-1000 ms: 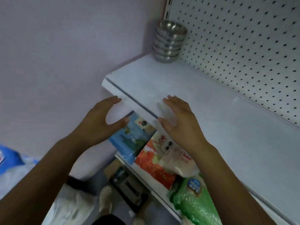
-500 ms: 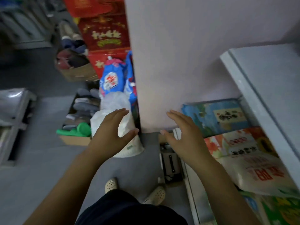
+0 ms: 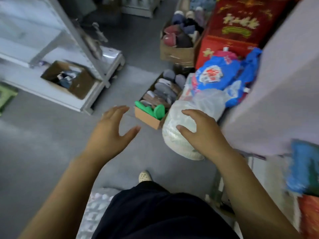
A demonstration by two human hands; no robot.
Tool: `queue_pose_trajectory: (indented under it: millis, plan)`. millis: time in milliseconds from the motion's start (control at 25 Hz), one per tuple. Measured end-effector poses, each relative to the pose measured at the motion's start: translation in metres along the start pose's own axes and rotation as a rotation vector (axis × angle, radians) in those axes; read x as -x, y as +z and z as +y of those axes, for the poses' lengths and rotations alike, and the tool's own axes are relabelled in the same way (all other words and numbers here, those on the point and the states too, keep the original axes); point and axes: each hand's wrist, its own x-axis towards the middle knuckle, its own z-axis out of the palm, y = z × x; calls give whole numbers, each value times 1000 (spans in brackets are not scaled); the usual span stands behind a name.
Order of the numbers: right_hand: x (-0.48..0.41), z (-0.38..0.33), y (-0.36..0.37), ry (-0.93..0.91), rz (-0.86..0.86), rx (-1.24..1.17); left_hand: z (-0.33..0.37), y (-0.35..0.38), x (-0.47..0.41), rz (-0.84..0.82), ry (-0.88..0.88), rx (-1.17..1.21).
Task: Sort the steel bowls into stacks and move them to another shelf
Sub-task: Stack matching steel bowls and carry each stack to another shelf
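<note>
Grey floor (image 3: pixel 43 152), a white shelf unit (image 3: pixel 25 78) and a box of slippers (image 3: pixel 148 119) fill the view; no steel bowls are in sight, so progress cannot be judged. The left hand (image 3: pixel 110 133) and right hand (image 3: pixel 202 133) hover spread and empty, likely between loads.

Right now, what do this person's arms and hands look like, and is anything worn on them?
Both arms are bare as far as the picture shows: no sleeves, gloves, watch or rings on the left hand or right hand. Blur hides finer detail.
</note>
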Motion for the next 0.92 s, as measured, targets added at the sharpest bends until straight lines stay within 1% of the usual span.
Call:
queue_pose_trajectory:
  millis: [80, 280, 480, 680, 800, 920]
  plan:
    - [-38, -40, 37, -47, -40, 7, -56, -29, 4, 7, -85, -58]
    - [-123, -139, 119, -208, -143, 36, -163, -92, 8, 92, -266, -70]
    - [-189, -226, 191, -375, -318, 57, -235, -129, 17, 221, -480, -35]
    - [-267, -301, 254, -534, -460, 111, -312, -160, 20, 293, -724, -66]
    - [-323, -346, 288, -589, -522, 100, -354, -179, 9, 329, -847, -83]
    - [-380, -398, 322, -667, -612, 107, -390, -199, -23, 368, -953, -66]
